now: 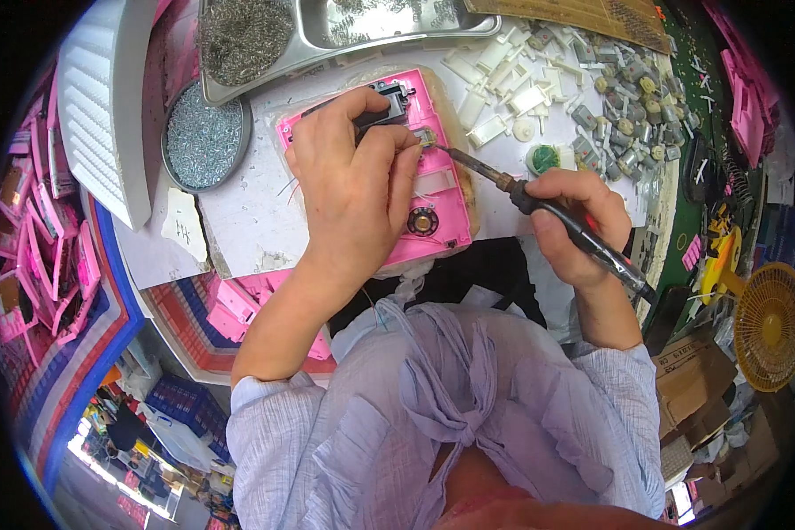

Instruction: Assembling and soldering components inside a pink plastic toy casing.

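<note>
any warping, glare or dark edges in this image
Head view: black surround at the rim; the yellow fan looks stretched at right; bright reflections on the metal tray; pink casing and soldering iron well lit, fairly sharp; lower-left background partly overexposed.

The casing (451,208) is smooth, glossy plastic; the soldering iron handle (597,252) is shiny black plastic. The far tray (406,41) is polished metal, the near blouse (512,442) crinkled matt cloth, the right-hand box (700,382) matt cardboard.
</note>
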A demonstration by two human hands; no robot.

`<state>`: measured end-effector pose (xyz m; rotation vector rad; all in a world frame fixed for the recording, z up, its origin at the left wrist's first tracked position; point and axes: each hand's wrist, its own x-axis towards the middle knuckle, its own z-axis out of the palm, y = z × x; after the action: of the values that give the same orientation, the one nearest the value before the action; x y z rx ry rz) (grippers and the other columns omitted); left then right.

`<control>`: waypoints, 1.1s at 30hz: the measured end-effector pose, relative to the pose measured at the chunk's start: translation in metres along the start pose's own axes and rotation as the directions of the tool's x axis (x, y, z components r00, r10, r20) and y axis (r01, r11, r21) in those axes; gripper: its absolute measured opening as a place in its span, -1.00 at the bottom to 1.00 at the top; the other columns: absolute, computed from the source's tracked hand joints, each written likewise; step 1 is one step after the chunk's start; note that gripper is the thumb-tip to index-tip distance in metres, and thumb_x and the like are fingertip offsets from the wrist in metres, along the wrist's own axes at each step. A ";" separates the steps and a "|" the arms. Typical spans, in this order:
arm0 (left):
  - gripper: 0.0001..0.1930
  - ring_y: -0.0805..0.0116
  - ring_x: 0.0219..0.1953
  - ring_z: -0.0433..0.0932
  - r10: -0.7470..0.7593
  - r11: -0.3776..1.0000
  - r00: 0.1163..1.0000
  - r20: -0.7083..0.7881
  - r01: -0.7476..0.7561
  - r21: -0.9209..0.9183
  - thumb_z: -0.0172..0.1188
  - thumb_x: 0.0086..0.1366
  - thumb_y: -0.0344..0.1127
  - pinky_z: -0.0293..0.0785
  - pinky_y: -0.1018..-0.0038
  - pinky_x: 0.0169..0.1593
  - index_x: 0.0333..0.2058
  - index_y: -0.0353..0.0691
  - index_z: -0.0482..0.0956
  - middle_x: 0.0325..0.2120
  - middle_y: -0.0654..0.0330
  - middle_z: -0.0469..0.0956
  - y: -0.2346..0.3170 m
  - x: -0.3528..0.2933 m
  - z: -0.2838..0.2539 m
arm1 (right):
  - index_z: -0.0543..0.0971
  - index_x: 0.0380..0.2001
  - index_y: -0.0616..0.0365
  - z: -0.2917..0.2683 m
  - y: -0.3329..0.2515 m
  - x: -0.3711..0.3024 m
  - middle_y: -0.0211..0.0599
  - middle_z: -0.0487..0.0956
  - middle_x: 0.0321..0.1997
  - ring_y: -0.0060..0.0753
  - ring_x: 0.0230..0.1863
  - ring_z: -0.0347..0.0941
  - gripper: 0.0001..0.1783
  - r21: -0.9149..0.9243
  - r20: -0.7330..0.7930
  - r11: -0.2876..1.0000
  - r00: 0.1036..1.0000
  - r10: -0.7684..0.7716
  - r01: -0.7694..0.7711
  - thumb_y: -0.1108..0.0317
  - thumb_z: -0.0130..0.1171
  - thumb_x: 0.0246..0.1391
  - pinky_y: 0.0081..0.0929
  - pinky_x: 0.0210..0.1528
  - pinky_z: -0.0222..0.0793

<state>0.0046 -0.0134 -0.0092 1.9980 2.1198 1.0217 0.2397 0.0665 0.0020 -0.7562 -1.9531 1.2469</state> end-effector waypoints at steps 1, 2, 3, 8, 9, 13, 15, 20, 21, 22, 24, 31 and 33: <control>-0.81 0.06 0.00 0.41 0.000 1.000 1.000 -0.002 0.000 -0.006 0.40 0.09 -0.40 0.22 0.17 0.06 -0.29 -0.17 0.63 -0.03 0.11 0.50 -0.001 0.000 0.001 | 0.65 -0.19 0.26 0.000 0.000 0.000 -0.30 0.66 -0.42 -0.53 -0.52 0.52 -0.74 0.005 -0.004 1.000 1.000 -0.002 0.002 0.41 0.35 0.03 -0.60 -0.44 0.38; -0.81 0.06 0.00 0.41 0.000 1.000 1.000 -0.005 0.000 -0.013 0.40 0.09 -0.39 0.22 0.17 0.06 -0.29 -0.17 0.63 -0.03 0.11 0.50 -0.001 -0.001 0.001 | 0.65 -0.19 0.26 0.000 0.001 0.000 -0.30 0.66 -0.42 -0.53 -0.52 0.52 -0.74 0.011 -0.008 1.000 1.000 -0.003 0.003 0.41 0.35 0.03 -0.60 -0.43 0.38; -0.81 0.08 -0.04 0.40 0.004 1.000 1.000 -0.003 -0.004 -0.004 0.40 0.08 -0.42 0.23 0.20 0.05 -0.30 -0.18 0.64 -0.03 0.10 0.50 -0.001 0.000 0.000 | 0.65 -0.19 0.26 0.000 0.002 0.000 -0.30 0.66 -0.42 -0.53 -0.52 0.52 -0.74 0.016 -0.012 1.000 1.000 -0.005 0.005 0.41 0.35 0.03 -0.60 -0.43 0.38; -0.81 0.06 0.00 0.41 0.009 1.000 1.000 -0.005 -0.009 0.004 0.40 0.09 -0.39 0.21 0.18 0.06 -0.29 -0.16 0.63 -0.03 0.13 0.50 -0.002 0.000 0.001 | 0.65 -0.19 0.25 0.001 0.001 0.002 -0.31 0.64 -0.43 -0.53 -0.54 0.49 -0.74 -0.015 0.015 1.000 1.000 0.000 0.000 0.39 0.36 0.04 -0.60 -0.45 0.36; -0.81 0.07 0.00 0.41 0.009 1.000 1.000 -0.005 -0.008 0.007 0.40 0.08 -0.39 0.21 0.18 0.06 -0.29 -0.16 0.63 -0.03 0.13 0.50 -0.001 0.000 0.001 | 0.65 -0.20 0.25 0.002 0.001 0.002 -0.31 0.64 -0.44 -0.53 -0.54 0.48 -0.75 -0.018 0.021 1.000 1.000 0.009 -0.009 0.39 0.36 0.04 -0.59 -0.46 0.35; -0.80 0.08 0.00 0.41 0.014 1.000 1.000 -0.010 -0.014 0.013 0.41 0.08 -0.40 0.21 0.18 0.06 -0.29 -0.16 0.63 -0.03 0.15 0.50 -0.001 0.000 0.001 | 0.65 -0.19 0.24 0.005 0.002 0.001 -0.32 0.63 -0.45 -0.53 -0.56 0.46 -0.74 -0.005 0.003 1.000 1.000 0.017 -0.017 0.40 0.36 0.04 -0.59 -0.47 0.32; -0.80 0.08 -0.01 0.42 0.018 1.000 1.000 -0.015 -0.018 0.015 0.41 0.07 -0.40 0.21 0.18 0.05 -0.29 -0.16 0.63 -0.03 0.15 0.50 -0.002 0.000 0.002 | 0.64 -0.18 0.24 0.006 0.005 0.002 -0.33 0.63 -0.46 -0.53 -0.56 0.46 -0.74 0.003 -0.005 1.000 1.000 -0.019 0.019 0.40 0.36 0.03 -0.59 -0.48 0.32; -0.79 0.08 -0.01 0.43 0.012 1.000 1.000 -0.010 -0.012 0.020 0.40 0.06 -0.40 0.21 0.18 0.05 -0.29 -0.16 0.63 -0.03 0.15 0.50 0.000 0.001 0.000 | 0.63 -0.20 0.25 0.006 0.005 0.007 -0.28 0.60 -0.51 -0.43 -0.61 0.44 -0.72 -0.084 0.055 0.980 0.983 -0.177 0.181 0.47 0.36 -0.04 -0.52 -0.53 0.32; -0.79 0.08 -0.01 0.43 0.014 1.000 1.000 -0.011 -0.014 0.018 0.40 0.06 -0.41 0.21 0.18 0.05 -0.29 -0.16 0.63 -0.03 0.15 0.50 0.000 0.002 0.000 | 0.63 -0.21 0.26 0.005 0.004 0.009 -0.27 0.59 -0.52 -0.40 -0.62 0.43 -0.72 -0.106 0.078 0.968 0.972 -0.221 0.228 0.48 0.36 -0.06 -0.50 -0.54 0.32; -0.80 0.08 -0.01 0.43 0.014 1.000 1.000 -0.014 -0.014 0.021 0.40 0.06 -0.41 0.21 0.18 0.05 -0.29 -0.16 0.63 -0.03 0.15 0.50 0.000 0.001 0.001 | 0.63 -0.21 0.26 0.005 0.004 0.009 -0.27 0.58 -0.53 -0.39 -0.63 0.43 -0.71 -0.108 0.086 0.962 0.966 -0.243 0.252 0.50 0.36 -0.08 -0.49 -0.55 0.32; -0.80 0.08 -0.01 0.43 0.013 1.000 1.000 -0.017 -0.013 0.024 0.40 0.06 -0.41 0.21 0.18 0.05 -0.30 -0.16 0.64 -0.03 0.15 0.50 -0.001 0.000 0.001 | 0.62 -0.22 0.27 0.003 0.005 0.009 -0.26 0.57 -0.56 -0.35 -0.64 0.42 -0.71 -0.110 0.101 0.948 0.952 -0.287 0.298 0.52 0.35 -0.10 -0.46 -0.57 0.32; -0.81 0.08 -0.02 0.43 0.009 0.999 1.000 -0.015 -0.009 0.033 0.39 0.06 -0.38 0.20 0.17 0.04 -0.31 -0.17 0.63 -0.03 0.15 0.51 0.000 0.001 0.001 | 0.62 -0.23 0.28 -0.002 0.004 0.010 -0.27 0.57 -0.56 -0.40 -0.64 0.42 -0.73 -0.094 0.020 0.957 0.961 -0.275 0.276 0.50 0.35 -0.07 -0.48 -0.58 0.29; -0.82 0.08 -0.02 0.43 0.007 0.999 1.000 -0.016 -0.006 0.036 0.39 0.05 -0.38 0.20 0.17 0.04 -0.33 -0.17 0.63 -0.04 0.14 0.51 0.001 0.002 0.001 | 0.63 -0.23 0.28 -0.001 0.005 0.012 -0.27 0.57 -0.56 -0.41 -0.64 0.41 -0.74 -0.088 0.010 0.953 0.957 -0.291 0.290 0.49 0.35 -0.06 -0.49 -0.58 0.28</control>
<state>0.0057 -0.0114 -0.0093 2.0211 2.1563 1.0108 0.2342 0.0784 0.0007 -0.4889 -2.0415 0.9865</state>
